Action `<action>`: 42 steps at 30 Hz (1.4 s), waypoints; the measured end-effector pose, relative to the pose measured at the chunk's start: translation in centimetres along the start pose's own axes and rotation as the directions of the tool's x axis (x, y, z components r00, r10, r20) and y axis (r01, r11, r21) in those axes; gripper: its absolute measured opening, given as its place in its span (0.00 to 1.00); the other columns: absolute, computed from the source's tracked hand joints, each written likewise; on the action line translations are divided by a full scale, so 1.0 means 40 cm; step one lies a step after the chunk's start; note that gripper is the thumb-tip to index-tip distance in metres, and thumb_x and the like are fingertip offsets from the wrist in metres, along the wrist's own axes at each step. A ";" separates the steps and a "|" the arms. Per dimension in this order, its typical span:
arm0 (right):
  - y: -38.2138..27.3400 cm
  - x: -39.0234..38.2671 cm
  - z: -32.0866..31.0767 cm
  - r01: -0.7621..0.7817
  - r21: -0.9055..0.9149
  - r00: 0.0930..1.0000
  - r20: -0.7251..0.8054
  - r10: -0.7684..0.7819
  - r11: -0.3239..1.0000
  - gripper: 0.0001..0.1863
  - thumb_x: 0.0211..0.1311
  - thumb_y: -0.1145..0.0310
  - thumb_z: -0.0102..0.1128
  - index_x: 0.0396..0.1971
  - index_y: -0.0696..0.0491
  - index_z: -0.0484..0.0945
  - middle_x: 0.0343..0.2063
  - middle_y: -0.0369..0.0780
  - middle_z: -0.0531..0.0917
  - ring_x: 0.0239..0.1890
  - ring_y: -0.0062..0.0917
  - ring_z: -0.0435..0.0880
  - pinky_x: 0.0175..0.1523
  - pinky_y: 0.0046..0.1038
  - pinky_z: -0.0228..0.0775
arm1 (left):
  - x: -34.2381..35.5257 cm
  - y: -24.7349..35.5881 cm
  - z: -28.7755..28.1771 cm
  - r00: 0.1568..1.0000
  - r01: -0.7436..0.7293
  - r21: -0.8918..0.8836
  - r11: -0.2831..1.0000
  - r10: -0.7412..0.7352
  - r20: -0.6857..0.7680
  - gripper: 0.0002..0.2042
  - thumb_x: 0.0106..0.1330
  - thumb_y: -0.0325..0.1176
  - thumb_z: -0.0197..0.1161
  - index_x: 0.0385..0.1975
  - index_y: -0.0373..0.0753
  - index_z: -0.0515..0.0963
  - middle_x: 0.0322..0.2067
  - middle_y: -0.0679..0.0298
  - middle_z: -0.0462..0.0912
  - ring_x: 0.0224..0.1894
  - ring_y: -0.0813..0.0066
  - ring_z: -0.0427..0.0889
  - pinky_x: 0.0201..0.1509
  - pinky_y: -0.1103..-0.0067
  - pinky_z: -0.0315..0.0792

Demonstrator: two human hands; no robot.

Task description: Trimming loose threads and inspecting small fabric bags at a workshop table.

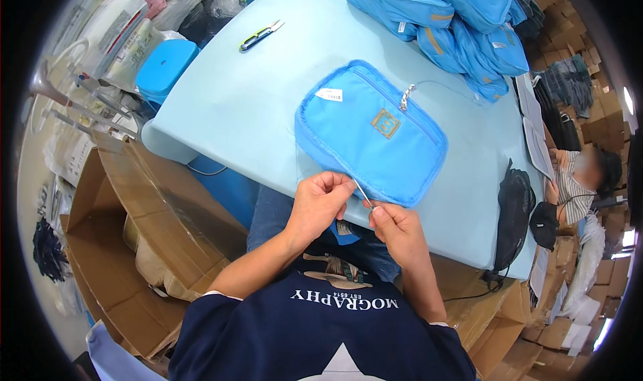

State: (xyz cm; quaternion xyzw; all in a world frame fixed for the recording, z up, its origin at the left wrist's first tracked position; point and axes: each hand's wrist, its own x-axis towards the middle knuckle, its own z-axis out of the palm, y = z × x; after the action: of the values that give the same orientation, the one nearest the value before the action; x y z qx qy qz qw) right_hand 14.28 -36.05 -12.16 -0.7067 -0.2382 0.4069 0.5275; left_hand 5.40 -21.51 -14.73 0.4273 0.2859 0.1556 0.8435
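Observation:
A bright blue zippered pouch (362,140) lies on the table just beyond my hands, with a white tag (329,95), a brown square patch (386,123) and a silvery zipper pull (406,98). In front of its near edge, my right hand (396,228) pinches a slim silvery metal tool (362,193), like a thick needle or tweezers; its exact kind is unclear. My left hand (320,203) is closed, thumb and finger pressed together at the tool's far end. Whatever else those fingers pinch is too small to make out.
Thread snips (261,36) lie at the table's far left. Several blue pouches (462,29) are piled at the far right. A black bag (514,217) rests on the right edge. An open cardboard box (127,247) and blue stool (165,66) stand left. Another person (577,183) sits right.

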 end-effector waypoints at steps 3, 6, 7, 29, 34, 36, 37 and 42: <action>-0.012 0.003 0.027 0.056 -0.081 0.997 -0.045 -0.060 0.995 0.14 0.68 0.68 0.48 0.43 0.62 0.77 0.22 0.30 0.72 0.17 0.08 0.60 0.21 0.13 0.50 | 0.005 0.001 -0.009 1.000 -0.014 0.034 0.999 0.014 0.002 0.06 0.61 0.30 0.60 0.26 0.33 0.75 0.16 0.69 0.72 0.14 0.85 0.68 0.17 0.88 0.59; -0.020 0.010 0.042 0.041 -0.112 0.994 -0.101 -0.052 0.993 0.13 0.66 0.68 0.48 0.39 0.62 0.77 0.20 0.32 0.75 0.23 0.13 0.70 0.29 0.18 0.63 | 0.006 0.004 -0.012 1.000 -0.031 0.053 0.998 0.031 0.006 0.07 0.61 0.30 0.59 0.26 0.33 0.75 0.16 0.69 0.72 0.14 0.85 0.68 0.17 0.88 0.59; -0.020 0.011 0.045 0.046 -0.131 0.991 -0.117 -0.062 0.990 0.13 0.66 0.68 0.48 0.39 0.62 0.77 0.20 0.33 0.75 0.24 0.13 0.70 0.30 0.19 0.64 | 0.006 0.005 -0.013 1.000 -0.030 0.055 0.998 0.030 0.008 0.07 0.61 0.30 0.59 0.26 0.33 0.75 0.16 0.69 0.72 0.14 0.85 0.67 0.17 0.88 0.59; -0.010 -0.097 -0.161 -0.025 -0.083 0.986 0.161 0.039 0.996 0.17 0.67 0.65 0.46 0.47 0.61 0.75 0.26 0.34 0.77 0.26 0.15 0.72 0.32 0.19 0.64 | -0.038 -0.061 0.010 0.987 -0.144 0.244 0.959 0.123 0.100 0.10 0.62 0.31 0.61 0.41 0.34 0.76 0.21 0.71 0.74 0.20 0.87 0.69 0.24 0.87 0.65; 0.019 -0.118 -0.178 -0.041 0.049 0.994 0.103 0.036 0.998 0.17 0.68 0.65 0.45 0.47 0.61 0.75 0.25 0.32 0.74 0.21 0.12 0.64 0.26 0.15 0.56 | -0.036 -0.032 0.078 0.992 0.002 0.068 0.998 -0.010 0.125 0.09 0.62 0.30 0.61 0.37 0.31 0.76 0.20 0.70 0.74 0.18 0.87 0.68 0.21 0.88 0.62; 0.022 -0.115 -0.175 -0.021 0.064 0.997 0.079 0.016 0.998 0.18 0.68 0.65 0.44 0.47 0.61 0.75 0.24 0.32 0.74 0.19 0.11 0.62 0.23 0.15 0.53 | -0.025 -0.049 0.083 0.991 0.062 0.006 0.998 -0.062 0.114 0.08 0.60 0.30 0.62 0.32 0.32 0.76 0.19 0.70 0.73 0.18 0.86 0.67 0.19 0.88 0.59; 0.021 -0.112 -0.172 -0.015 0.065 0.996 0.084 0.009 0.998 0.17 0.68 0.65 0.44 0.47 0.61 0.75 0.24 0.32 0.74 0.19 0.11 0.62 0.24 0.15 0.53 | -0.021 -0.059 0.085 0.992 0.059 0.012 0.998 -0.060 0.109 0.08 0.60 0.30 0.62 0.32 0.32 0.76 0.19 0.70 0.73 0.18 0.86 0.67 0.19 0.88 0.59; 0.028 -0.097 -0.159 0.025 0.002 0.996 0.084 -0.025 1.000 0.16 0.68 0.67 0.45 0.47 0.61 0.75 0.23 0.32 0.74 0.19 0.11 0.63 0.23 0.15 0.54 | -0.020 -0.087 0.088 0.997 0.014 -0.097 0.995 -0.007 0.078 0.05 0.59 0.28 0.61 0.28 0.33 0.76 0.18 0.71 0.72 0.17 0.86 0.66 0.19 0.88 0.55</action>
State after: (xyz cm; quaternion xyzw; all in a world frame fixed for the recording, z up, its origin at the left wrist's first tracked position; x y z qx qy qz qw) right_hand 17.28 -42.89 -11.24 -0.6857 -0.2689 0.4298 0.5223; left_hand 7.01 -26.19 -15.61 0.3898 0.2474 0.1484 0.8745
